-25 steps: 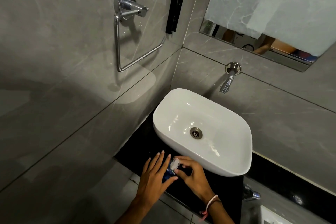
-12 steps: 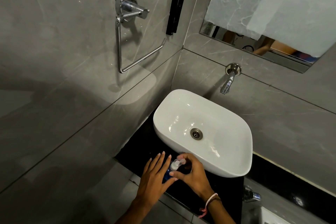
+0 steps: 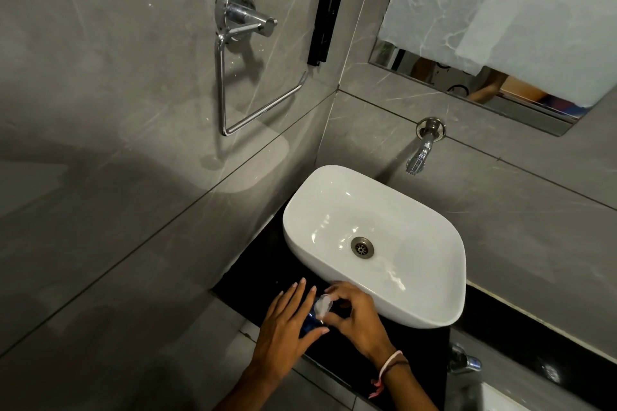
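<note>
A small blue bottle (image 3: 310, 320) with a white cap (image 3: 323, 304) stands on the black counter (image 3: 253, 280), just in front of the white basin (image 3: 430, 277). My left hand (image 3: 287, 327) holds the bottle from the left, fingers straight along it and thumb hooked round its front. From the right, my right hand (image 3: 357, 320) pinches the cap with curled fingertips. The hands hide most of the bottle.
A wall tap (image 3: 421, 148) points down over the basin, whose drain (image 3: 362, 246) is open. A chrome towel ring (image 3: 233, 53) hangs on the left wall, and a mirror (image 3: 500, 10) is above. Another chrome fitting (image 3: 465, 364) sits below the counter at the right.
My right hand's fingers have shifted over the cap and closed more tightly on it. The left hand and the bottle have stayed where they were.
</note>
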A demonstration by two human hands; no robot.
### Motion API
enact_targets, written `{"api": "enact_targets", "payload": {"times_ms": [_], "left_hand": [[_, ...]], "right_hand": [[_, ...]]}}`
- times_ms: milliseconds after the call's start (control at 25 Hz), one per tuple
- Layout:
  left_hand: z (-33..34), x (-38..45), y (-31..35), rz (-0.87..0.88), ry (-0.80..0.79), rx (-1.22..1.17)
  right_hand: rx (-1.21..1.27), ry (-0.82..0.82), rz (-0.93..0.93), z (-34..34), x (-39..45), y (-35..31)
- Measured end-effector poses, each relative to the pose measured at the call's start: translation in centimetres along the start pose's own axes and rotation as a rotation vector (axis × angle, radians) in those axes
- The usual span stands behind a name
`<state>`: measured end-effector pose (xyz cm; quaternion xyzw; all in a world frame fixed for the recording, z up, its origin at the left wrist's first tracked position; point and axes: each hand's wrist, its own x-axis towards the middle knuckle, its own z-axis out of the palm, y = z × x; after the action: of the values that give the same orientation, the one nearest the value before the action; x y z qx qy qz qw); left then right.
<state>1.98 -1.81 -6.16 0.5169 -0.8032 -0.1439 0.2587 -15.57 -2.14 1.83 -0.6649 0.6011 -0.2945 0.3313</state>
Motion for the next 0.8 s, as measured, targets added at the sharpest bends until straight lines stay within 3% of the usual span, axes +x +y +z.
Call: {"api": "enact_targets", "payload": {"times_ms": [240, 400, 560, 800], "left_hand": [[0.2, 0.1, -0.1, 0.017, 0.013, -0.001], [0.3, 0.0, -0.4, 0.039, 0.005, 0.031], [0.4, 0.2, -0.3, 0.039, 0.02, 0.05], [-0.1, 0.2, -0.2, 0.045, 0.028, 0.064]], "right_hand": [[-0.126, -0.123, -0.007, -0.4, 0.7, -0.2], [-0.169, -0.031, 0.037, 0.1, 0.9, -0.6], [-0.151, -0.134, -0.047, -0.4, 1.0, -0.2], [-0.084, -0.028, 0.028, 0.3, 1.0, 0.0]]}}
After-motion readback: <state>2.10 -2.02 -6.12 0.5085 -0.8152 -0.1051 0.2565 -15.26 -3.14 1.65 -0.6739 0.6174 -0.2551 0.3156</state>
